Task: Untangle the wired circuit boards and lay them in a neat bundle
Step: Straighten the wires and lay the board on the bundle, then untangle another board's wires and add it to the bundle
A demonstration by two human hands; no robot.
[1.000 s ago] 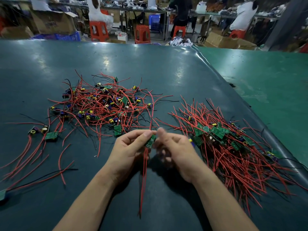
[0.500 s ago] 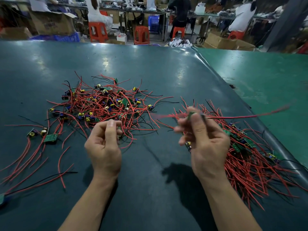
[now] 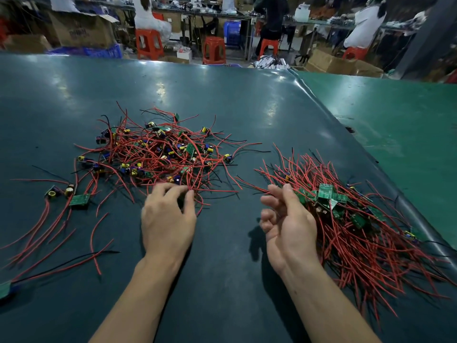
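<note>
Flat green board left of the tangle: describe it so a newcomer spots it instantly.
Start at the tangled pile on the dark table, then look to its lower left. The flat green board lies there beside two loose boards with brass-topped cylinders; unlike them it shows only a plain green face.

Electronics factory floor, workbenches (image 3: 222,16), red stools (image 3: 214,49), cardboard boxes (image 3: 81,30)

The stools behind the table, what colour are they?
The stools are orange-red, clearest in the head view.

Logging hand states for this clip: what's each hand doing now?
Left hand: fingers curled into the tangled pile; grip cannot be told.
Right hand: loosely curled, empty, beside the sorted bundle.
</note>
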